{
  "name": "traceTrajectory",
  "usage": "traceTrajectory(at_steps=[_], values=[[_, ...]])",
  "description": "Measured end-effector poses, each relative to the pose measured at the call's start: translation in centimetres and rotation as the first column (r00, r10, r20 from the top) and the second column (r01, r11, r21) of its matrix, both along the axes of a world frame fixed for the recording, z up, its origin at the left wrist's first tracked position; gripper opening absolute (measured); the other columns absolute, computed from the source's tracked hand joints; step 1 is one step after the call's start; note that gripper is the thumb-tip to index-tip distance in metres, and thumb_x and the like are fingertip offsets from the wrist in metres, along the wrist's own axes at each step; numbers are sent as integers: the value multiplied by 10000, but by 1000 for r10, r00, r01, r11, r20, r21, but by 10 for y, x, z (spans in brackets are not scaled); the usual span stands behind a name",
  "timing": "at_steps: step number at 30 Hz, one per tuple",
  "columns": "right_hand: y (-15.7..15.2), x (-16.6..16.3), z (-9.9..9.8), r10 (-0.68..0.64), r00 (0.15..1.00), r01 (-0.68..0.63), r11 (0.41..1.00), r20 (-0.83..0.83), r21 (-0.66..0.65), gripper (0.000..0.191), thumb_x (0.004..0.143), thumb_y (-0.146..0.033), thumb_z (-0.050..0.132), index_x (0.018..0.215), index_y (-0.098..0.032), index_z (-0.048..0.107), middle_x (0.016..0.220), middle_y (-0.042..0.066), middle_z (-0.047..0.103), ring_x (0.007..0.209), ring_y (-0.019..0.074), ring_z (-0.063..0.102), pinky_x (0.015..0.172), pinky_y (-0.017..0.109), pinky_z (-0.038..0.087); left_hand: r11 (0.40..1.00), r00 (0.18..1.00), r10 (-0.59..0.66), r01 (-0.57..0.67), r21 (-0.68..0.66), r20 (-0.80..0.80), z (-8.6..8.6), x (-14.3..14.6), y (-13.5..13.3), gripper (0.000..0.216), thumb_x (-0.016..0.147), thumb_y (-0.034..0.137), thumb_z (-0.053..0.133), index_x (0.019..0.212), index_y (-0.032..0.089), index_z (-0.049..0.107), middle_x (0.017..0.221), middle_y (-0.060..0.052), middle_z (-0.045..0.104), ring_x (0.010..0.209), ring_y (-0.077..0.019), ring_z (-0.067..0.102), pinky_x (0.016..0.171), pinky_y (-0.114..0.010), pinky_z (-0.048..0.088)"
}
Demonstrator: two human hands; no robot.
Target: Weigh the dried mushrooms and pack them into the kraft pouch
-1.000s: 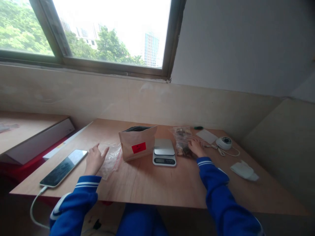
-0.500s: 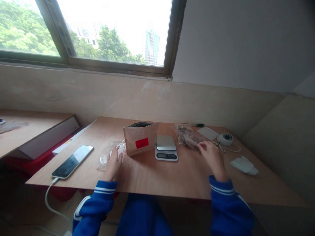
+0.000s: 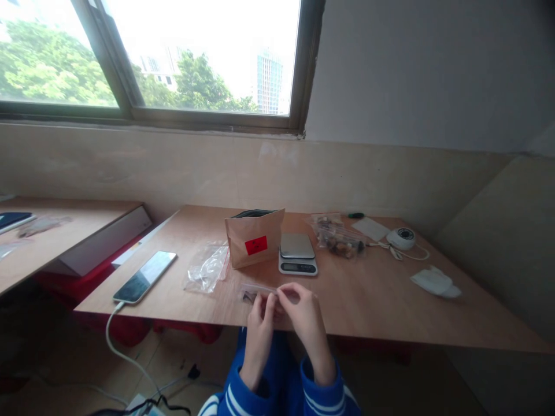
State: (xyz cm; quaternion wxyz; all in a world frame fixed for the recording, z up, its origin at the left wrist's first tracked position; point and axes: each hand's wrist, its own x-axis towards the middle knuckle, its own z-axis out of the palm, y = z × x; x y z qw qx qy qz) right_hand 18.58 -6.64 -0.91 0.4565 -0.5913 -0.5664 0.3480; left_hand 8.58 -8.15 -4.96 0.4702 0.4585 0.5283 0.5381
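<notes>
Close together at the table's front edge, my left hand [image 3: 261, 320] and my right hand [image 3: 303, 312] both pinch a small clear zip bag [image 3: 251, 290]. Something dark shows inside the bag, but my fingers hide most of it. Just beyond them stands an upright brown paper pouch [image 3: 255, 240] with a red label, its top gaping. To the pouch's right sits a small digital scale [image 3: 298, 254] with a bare metal plate. Flat on the table left of the pouch lies a clear plastic bag [image 3: 207, 268].
Clear bags of dark pieces [image 3: 342, 242] lie right of the scale. Behind and beside them are a white card [image 3: 370, 229], a white dome camera [image 3: 400, 238] with its cable, and a crumpled white tissue [image 3: 436, 283]. A charging phone [image 3: 145, 277] lies at the left.
My right hand has brought a small zip bag from the pile at the right to the front middle. My left hand has left the empty plastic bag and joined it there.
</notes>
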Motion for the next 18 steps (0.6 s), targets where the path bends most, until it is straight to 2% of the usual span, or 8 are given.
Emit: traceTrajectory(at_steps=[4, 8, 13, 18], values=[[-4, -7, -6, 73, 997, -73, 997, 11, 6, 170, 793, -295, 561, 727, -186, 675, 759, 65, 689, 694, 212, 656, 602, 280, 515, 998, 998, 62, -62, 12, -21, -7, -4, 8, 352, 832, 529, 473, 817, 184, 543, 750, -17, 601, 762, -174, 586, 709, -277, 466], [-4, -10, -17, 29, 996, -36, 996, 88, 82, 171, 778, -280, 597, 628, -200, 609, 725, 39, 635, 671, 194, 621, 626, 289, 502, 997, 994, 69, -65, 46, -90, -8, -8, 10, 354, 842, 544, 436, 827, 206, 539, 752, -20, 595, 742, -176, 573, 671, -266, 461], [-4, -4, -18, 78, 997, -78, 996, -1, 47, 203, 783, -329, 611, 629, -201, 581, 700, 24, 627, 645, 176, 618, 609, 268, 494, 993, 977, 17, 8, 118, -211, -6, -17, 10, 355, 826, 546, 461, 692, 217, 481, 606, 15, 508, 586, -145, 516, 564, -248, 420], [-5, 7, -12, 157, 985, -158, 987, -67, -6, 176, 753, -293, 637, 636, -192, 553, 647, 9, 631, 619, 175, 628, 563, 251, 480, 986, 969, -62, 97, 139, -238, -5, -22, 6, 339, 848, 499, 452, 667, 214, 476, 580, 13, 541, 558, -136, 520, 563, -247, 410]])
